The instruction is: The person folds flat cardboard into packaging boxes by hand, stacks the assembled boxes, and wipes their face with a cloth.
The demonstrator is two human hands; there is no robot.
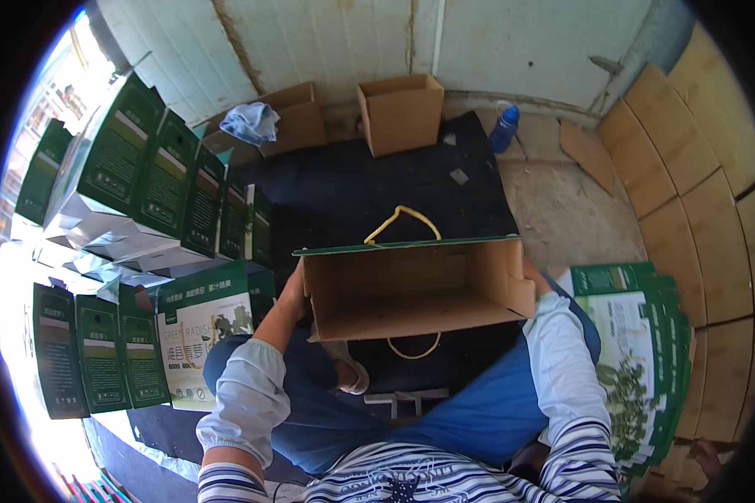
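An open cardboard carry box [411, 293] is held up in front of me, its mouth toward me and its brown inside bare. Green shows along its far edge, where a yellow rope handle [404, 210] stands up. Another rope handle [414, 357] hangs from the near edge. My left hand [293, 295] presses against the box's left side, its fingers partly hidden behind the wall. At the right side my right hand [534, 277] grips the other end, mostly covered by the cardboard. White sleeve covers wrap both forearms.
Green printed boxes [134, 159] stand in rows at the left. Flat printed cartons [625, 360] lie stacked at the right, before a wall of brown cartons [663, 172]. Behind the black mat [369, 184] are an open brown box [401, 113], a crumpled cloth [250, 123] and a blue bottle [504, 130].
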